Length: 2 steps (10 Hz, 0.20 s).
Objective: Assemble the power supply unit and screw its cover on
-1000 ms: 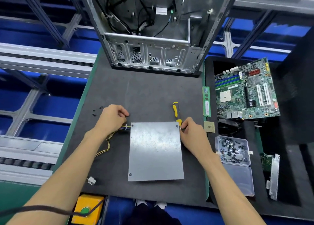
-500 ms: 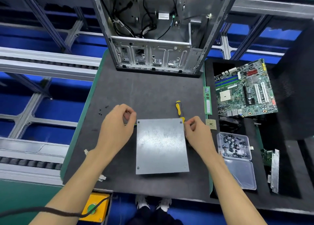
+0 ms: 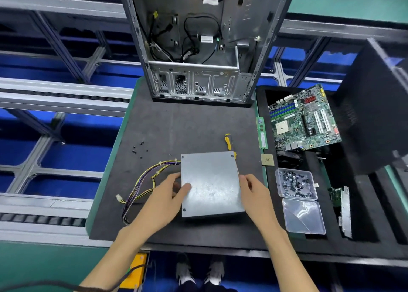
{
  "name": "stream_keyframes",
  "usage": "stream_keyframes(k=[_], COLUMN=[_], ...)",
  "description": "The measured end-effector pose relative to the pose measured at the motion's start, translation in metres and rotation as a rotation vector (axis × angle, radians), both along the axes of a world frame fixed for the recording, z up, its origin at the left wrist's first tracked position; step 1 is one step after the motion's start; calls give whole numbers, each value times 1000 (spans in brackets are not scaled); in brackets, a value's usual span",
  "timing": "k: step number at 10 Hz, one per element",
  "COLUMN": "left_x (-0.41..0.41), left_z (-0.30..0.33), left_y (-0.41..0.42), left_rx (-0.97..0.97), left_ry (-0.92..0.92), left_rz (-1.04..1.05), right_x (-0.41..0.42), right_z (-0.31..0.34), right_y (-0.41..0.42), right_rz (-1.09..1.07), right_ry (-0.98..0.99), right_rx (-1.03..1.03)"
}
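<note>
The power supply unit (image 3: pixel 212 182) lies flat on the dark mat (image 3: pixel 176 128), its plain metal cover facing up with screws showing in three corners. My left hand (image 3: pixel 170 192) grips its left edge, thumb on top of the cover. My right hand (image 3: pixel 254 190) holds the right edge with curled fingers. A bundle of yellow and purple cables (image 3: pixel 143 181) trails out from the unit's far left corner to a white plug. A yellow-handled screwdriver (image 3: pixel 228 142) lies just behind the unit. Several small black screws (image 3: pixel 139 149) sit loose on the mat to the left.
An open computer case (image 3: pixel 198 49) stands at the mat's far end. To the right, a foam tray holds a motherboard (image 3: pixel 304 119), a RAM stick (image 3: pixel 262 132), a CPU chip (image 3: pixel 267 160) and an open plastic box of screws (image 3: pixel 295 185).
Both hands slid from the unit's far corners down to its middle side edges. The cable bundle, hidden under my left hand before, now shows. The camera view tilted up.
</note>
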<state>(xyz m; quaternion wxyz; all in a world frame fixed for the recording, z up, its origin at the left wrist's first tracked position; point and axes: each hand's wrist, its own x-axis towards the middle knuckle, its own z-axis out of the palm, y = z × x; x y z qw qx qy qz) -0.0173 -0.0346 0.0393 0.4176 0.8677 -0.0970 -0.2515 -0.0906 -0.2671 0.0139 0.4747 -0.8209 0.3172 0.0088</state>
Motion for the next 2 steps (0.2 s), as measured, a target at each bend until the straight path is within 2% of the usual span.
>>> stream_keyframes(k=[1, 2], left_x=[-11, -35], left_z=[-7, -23], left_y=[5, 14], left_rx=[-92, -111], left_ry=[10, 34], left_rz=[106, 202], right_x=[-18, -44], right_z=[0, -8], right_y=[4, 11], right_rz=[-70, -114], right_ry=[-14, 60], right_rx=[62, 124])
